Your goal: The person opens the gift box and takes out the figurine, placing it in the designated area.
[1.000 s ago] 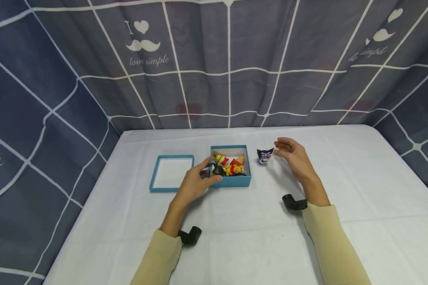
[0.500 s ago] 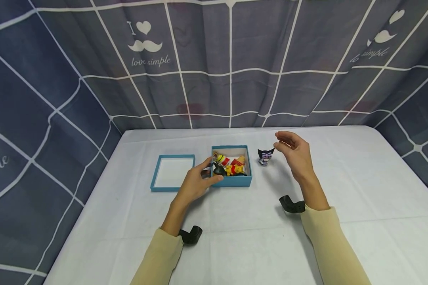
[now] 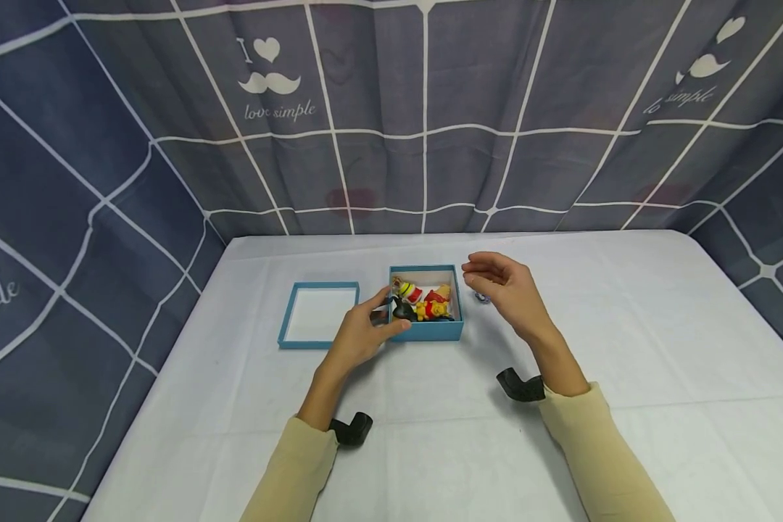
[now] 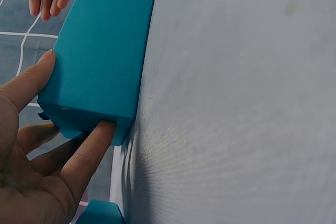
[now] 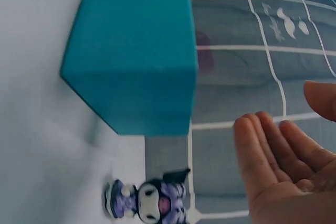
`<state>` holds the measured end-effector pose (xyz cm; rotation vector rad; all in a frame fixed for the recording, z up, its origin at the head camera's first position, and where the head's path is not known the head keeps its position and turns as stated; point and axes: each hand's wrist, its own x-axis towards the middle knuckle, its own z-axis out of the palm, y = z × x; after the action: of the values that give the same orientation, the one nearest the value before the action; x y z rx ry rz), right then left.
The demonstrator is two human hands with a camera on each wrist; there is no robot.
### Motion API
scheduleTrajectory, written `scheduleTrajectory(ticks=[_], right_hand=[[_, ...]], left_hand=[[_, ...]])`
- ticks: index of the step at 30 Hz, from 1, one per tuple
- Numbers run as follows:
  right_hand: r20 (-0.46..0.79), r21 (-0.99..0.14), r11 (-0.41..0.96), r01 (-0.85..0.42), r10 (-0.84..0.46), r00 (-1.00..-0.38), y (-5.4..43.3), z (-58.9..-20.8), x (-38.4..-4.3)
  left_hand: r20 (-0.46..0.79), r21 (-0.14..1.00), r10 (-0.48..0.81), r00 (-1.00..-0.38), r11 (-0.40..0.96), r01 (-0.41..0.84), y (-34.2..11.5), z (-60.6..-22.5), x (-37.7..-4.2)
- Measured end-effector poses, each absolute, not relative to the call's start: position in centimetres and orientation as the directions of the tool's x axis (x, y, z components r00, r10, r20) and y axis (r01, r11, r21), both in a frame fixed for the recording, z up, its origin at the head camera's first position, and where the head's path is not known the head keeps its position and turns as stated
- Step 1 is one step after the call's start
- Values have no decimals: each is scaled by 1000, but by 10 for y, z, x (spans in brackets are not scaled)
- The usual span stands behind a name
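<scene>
My left hand (image 3: 359, 330) holds the near left corner of a blue cardboard box (image 3: 428, 332). In the left wrist view its thumb (image 4: 39, 74) is at the upper rim and its fingers lie against the end wall. Several small figurines fill the box, among them a yellow bear in red (image 3: 433, 310) and a dark one (image 3: 403, 309). My right hand (image 3: 509, 293) hovers just right of the box, fingers extended, holding nothing. Beneath it stands a black-and-purple figurine (image 5: 149, 200), mostly hidden by the hand in the head view.
The box's blue-rimmed lid (image 3: 318, 316) lies to the left, white inside facing up. A white cloth (image 3: 431, 449) covers the table. Grey checked curtains (image 3: 378, 167) stand behind and at both sides.
My right hand rises slightly, then moves left and down toward the box, now covering most of the standing figurine. The left hand keeps its place on the box.
</scene>
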<state>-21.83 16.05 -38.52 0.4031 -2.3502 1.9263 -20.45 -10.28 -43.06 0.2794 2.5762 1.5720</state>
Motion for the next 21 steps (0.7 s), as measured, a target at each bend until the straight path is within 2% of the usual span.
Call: scheduleTrajectory(ticks=[10, 21], right_hand=[[144, -876, 416, -243, -256, -956, 135, -393, -213], [104, -838, 471, -275, -358, -928, 120, -391, -206]], left_hand=[[-14, 888, 206, -978, 452, 83, -103, -430, -206], [-4, 890, 221, -975, 446, 97, -104, -430, -205]])
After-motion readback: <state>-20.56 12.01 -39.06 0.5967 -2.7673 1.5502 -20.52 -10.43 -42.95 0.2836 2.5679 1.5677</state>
